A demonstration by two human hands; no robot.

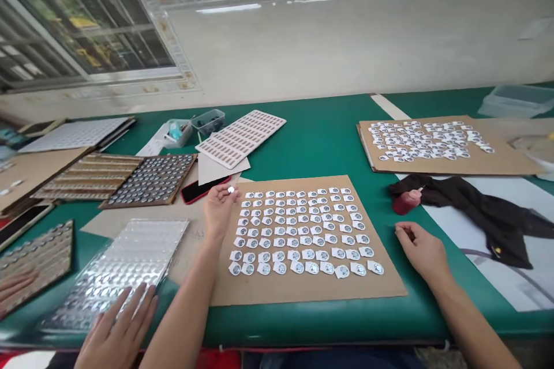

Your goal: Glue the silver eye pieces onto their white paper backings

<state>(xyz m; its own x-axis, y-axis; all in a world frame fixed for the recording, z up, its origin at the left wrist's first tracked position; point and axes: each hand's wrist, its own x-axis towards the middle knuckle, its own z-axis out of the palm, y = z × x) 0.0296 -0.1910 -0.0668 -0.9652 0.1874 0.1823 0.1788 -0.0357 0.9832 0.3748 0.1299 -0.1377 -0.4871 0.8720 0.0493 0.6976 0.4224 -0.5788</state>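
My left hand [217,207] is raised at the far left corner of a brown cardboard sheet [303,294]. Its thumb and fingers pinch a small shiny metal disc [231,189]. Rows of white tabbed pieces with round silvery centres [311,268] cover most of the sheet. To the right of the cardboard, my right hand [426,253] rests on the green table with its fingers curled closed. Whether anything sits in that pinch cannot be made out. Just beyond it stands a small red bottle [405,202] with a pink top and thin nozzle.
A co-worker's hand [119,323] lies on a clear plastic tray [134,253] at left. Behind are a board of metal discs [151,181], a red-edged phone [205,189] and a slotted white panel [242,138]. A dark cloth [476,207] and more tabbed pieces [424,138] lie right.
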